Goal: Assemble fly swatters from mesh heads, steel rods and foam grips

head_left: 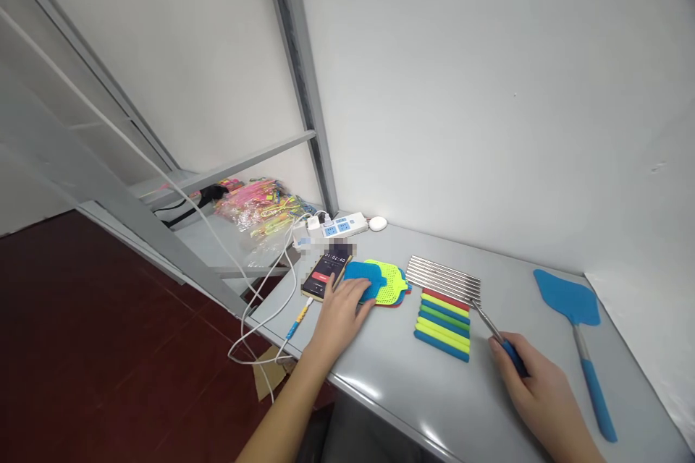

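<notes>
My left hand (342,307) is on the top blue fly swatter head (363,275), its fingers and thumb closed about the near edge. Beneath and to the right lies a yellow-green swatter head (389,283) on a small stack with blue and red edges showing. My right hand (535,383) grips the blue handle of a metal swatter rod (491,322), whose tip points up-left to the other rods. Several silver metal rods (442,279) lie side by side. Just below them is a row of coloured handle grips (442,329) in red, yellow, blue and green.
An assembled blue fly swatter (570,300) lies at the right. A phone (329,268) showing a timer, a power strip (344,226), a round white object (378,223) and white cables (293,278) are at the left. Bagged colourful items (260,206) sit behind the grey metal frame (304,51).
</notes>
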Demonstrator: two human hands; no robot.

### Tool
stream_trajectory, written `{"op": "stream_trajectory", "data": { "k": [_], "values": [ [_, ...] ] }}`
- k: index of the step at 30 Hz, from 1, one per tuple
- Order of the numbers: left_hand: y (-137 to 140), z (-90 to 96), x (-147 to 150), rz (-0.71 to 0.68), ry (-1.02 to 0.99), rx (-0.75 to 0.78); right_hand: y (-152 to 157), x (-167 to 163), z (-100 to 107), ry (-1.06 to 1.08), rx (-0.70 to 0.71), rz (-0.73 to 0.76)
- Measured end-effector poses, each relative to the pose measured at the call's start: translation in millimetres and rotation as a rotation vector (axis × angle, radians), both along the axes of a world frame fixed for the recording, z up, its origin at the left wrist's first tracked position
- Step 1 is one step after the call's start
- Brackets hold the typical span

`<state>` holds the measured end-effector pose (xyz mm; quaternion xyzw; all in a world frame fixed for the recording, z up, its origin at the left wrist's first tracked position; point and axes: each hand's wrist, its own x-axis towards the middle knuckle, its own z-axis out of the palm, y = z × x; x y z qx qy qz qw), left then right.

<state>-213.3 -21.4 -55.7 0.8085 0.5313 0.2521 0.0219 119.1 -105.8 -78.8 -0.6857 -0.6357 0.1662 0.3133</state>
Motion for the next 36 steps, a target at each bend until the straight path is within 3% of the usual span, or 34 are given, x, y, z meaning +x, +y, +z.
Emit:
{"op": "stream_trajectory", "data": {
  "k": [9,13,16,20,21,23,26,28,31,36],
  "values": [
    [2.3,-6.3,3.3,-0.108,-0.041,0.162,-3.1,-8.2,10.7,-0.008,0.023,0.028],
    [5.7,1.8,5.2,-0.027,-0.063,0.314,-2.7,-7.6,9.8,-0.010,0.042,0.047],
    [17.0,22.4,11.2,0.126,-0.195,0.473,-2.4,-9.0,8.4,-0.009,0.051,0.053],
    [50.8,70.7,32.2,0.255,-0.555,0.564,-2.0,-12.6,16.4,0.049,0.076,0.064],
    [61.7,84.6,40.0,0.241,-0.587,0.543,-1.5,-12.2,21.2,0.073,0.087,0.058],
    [82.8,110.1,57.7,0.102,-0.657,0.360,0.6,-8.3,34.1,0.107,0.132,0.031],
    [104.6,132.9,85.6,-0.171,-0.530,0.079,8.2,5.3,58.0,0.086,0.200,-0.026],
    [108.7,133.3,101.5,-0.291,-0.446,-0.003,17.3,17.0,73.1,0.000,0.211,-0.050],
    [102.9,115.5,115.6,-0.369,-0.367,-0.045,36.2,32.2,86.5,-0.190,0.217,-0.035],
    [90.1,75.9,118.4,-0.310,-0.285,-0.004,63.7,38.5,71.9,-0.316,0.359,0.006]
  ]
}}
